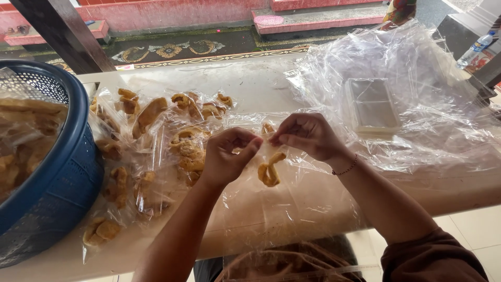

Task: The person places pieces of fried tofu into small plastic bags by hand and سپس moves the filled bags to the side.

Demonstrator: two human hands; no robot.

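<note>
My left hand (228, 155) and my right hand (308, 136) meet over the pale table (250, 83), both pinching the top of a small clear plastic bag (276, 183). One curled brown fried snack (270, 169) hangs inside that bag, just below my fingers. To the left lie several filled clear bags of the same snacks (156, 146), spread flat on the table. A thin bead bracelet circles my right wrist.
A big blue perforated basket (62, 183) full of fried snacks stands at the left edge. A heap of empty clear bags (396, 104) covers the table's right side. A plastic bottle (474, 49) stands far right. A dark post (68, 36) rises behind the basket.
</note>
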